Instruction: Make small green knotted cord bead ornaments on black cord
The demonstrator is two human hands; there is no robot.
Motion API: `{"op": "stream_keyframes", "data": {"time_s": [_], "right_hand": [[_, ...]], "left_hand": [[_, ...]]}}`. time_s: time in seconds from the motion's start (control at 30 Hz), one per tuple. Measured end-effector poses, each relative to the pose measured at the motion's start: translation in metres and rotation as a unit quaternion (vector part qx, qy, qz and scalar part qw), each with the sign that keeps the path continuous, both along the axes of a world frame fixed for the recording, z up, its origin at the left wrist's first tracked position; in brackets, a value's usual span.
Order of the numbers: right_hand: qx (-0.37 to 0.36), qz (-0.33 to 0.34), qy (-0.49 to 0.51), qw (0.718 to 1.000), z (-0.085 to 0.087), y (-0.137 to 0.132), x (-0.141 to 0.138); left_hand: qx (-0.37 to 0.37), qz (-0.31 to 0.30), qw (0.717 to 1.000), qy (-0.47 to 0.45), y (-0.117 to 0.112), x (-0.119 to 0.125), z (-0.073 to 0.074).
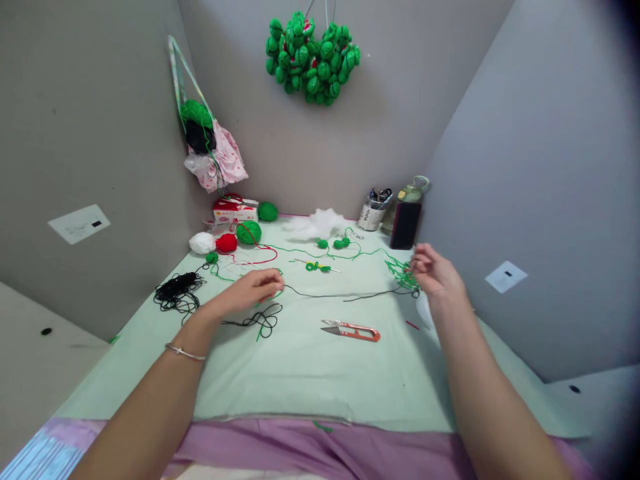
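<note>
The left hand point(255, 288), at about nine o'clock from the middle of the desk point(300, 380), is pinched shut on one end of a black strand point(340, 295). The strand runs low across the pale green cloth toward three o'clock, where the right hand point(433, 270) sits with its fingers curled in. I cannot tell whether that hand grips the strand's far end or only rests beside the green threads point(403, 273) heaped there. As far as the work can be judged, a length of black yarn has been drawn out between the hands and looks uncut. The snips point(351, 330) lie closed and untouched at six o'clock from the strand, well apart from both hands. The strand is thin, limp and slightly wavy, lying on the cloth rather than pulled taut, and a slack loop of black yarn point(260, 321) trails just below the left wrist. A looser black tangle point(177, 291) sits at nine o'clock near the desk's edge. Toward eleven o'clock are a green yarn ball point(249, 232), a red ball point(227, 243) and a white ball point(202, 243). At twelve o'clock lie white stuffing point(316, 223) and a few small green crocheted pieces point(334, 243) (finished or not, too small to tell). More of them hang in a green bunch point(311, 57) on the wall above.
</note>
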State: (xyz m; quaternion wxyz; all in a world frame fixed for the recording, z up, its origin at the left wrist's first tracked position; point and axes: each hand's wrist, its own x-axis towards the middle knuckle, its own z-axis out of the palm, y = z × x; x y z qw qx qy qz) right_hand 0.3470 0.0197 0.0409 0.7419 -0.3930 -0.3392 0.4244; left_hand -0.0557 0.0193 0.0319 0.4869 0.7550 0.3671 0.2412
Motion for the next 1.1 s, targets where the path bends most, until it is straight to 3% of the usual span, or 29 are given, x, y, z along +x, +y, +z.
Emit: {"op": "stream_keyframes", "data": {"time_s": [0.13,0.2,0.27,0.37,0.5,0.67,0.77,0.83,0.9,0.97,1.03,1.1], "right_hand": [[-0.091,0.181,-0.037,0.979,-0.016,-0.013,-0.104],[-0.129,0.279,-0.097,0.947,-0.024,-0.027,-0.144],[-0.154,0.344,-0.136,0.916,-0.029,-0.039,-0.167],[-0.164,0.404,-0.166,0.885,-0.029,-0.047,-0.172],[-0.119,0.350,-0.208,0.906,-0.024,-0.044,-0.160],[-0.076,0.256,-0.234,0.935,-0.025,-0.043,-0.165],[-0.039,0.199,-0.309,0.929,-0.031,-0.049,-0.171],[0.001,0.168,-0.388,0.906,-0.035,-0.054,-0.174],[0.049,0.158,-0.460,0.873,-0.037,-0.059,-0.176],[0.092,0.163,-0.509,0.840,-0.036,-0.062,-0.177],[0.107,0.162,-0.530,0.826,-0.032,-0.063,-0.176],[0.092,0.149,-0.530,0.830,-0.028,-0.061,-0.172]], "left_hand": [[-0.013,-0.035,0.998,-0.040,-0.024,0.040,-0.017],[-0.010,-0.024,0.997,-0.067,-0.029,0.047,-0.021],[0.014,0.022,0.996,-0.091,-0.029,0.047,-0.021],[0.029,0.090,0.991,-0.099,-0.023,0.041,-0.019],[-0.081,0.088,0.980,-0.157,-0.018,0.039,-0.020],[-0.254,0.050,0.919,-0.296,-0.015,0.043,-0.020],[-0.293,0.069,0.892,-0.338,-0.013,0.043,-0.018],[-0.299,0.081,0.884,-0.350,-0.013,0.042,-0.019],[-0.286,0.091,0.891,-0.341,-0.015,0.043,-0.021],[-0.228,0.107,0.921,-0.296,-0.018,0.044,-0.024],[-0.105,0.132,0.959,-0.230,-0.021,0.046,-0.027],[0.032,0.133,0.976,-0.171,-0.025,0.048,-0.030]]}}
